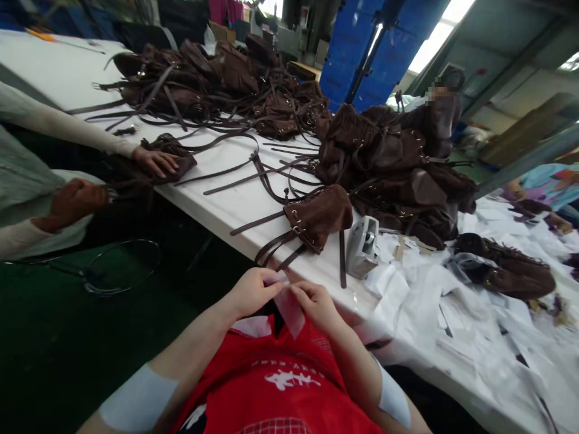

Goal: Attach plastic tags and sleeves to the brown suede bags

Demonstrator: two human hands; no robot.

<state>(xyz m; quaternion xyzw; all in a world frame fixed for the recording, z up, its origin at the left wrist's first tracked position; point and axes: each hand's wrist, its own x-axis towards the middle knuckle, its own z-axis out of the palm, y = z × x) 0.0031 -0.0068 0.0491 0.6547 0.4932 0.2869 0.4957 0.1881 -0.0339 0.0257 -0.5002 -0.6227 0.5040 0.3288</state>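
Just in front of my red apron, by the table edge, my left hand and my right hand meet with fingertips pinched. Between them is a thin, pale, see-through sheet, and both hands are closed on its upper edge while the rest hangs down. Whether it is paper or plastic I cannot tell. Beyond my hands a dark brown drawstring bag lies on the table, its straps trailing toward me. A grey tape dispenser stands to the right of that bag.
Piles of brown bags cover the back of the white table. Crumpled white paper spreads over the right side, with another brown bag on it. At left, a co-worker's hand rests on a bag beside a round metal stool frame.
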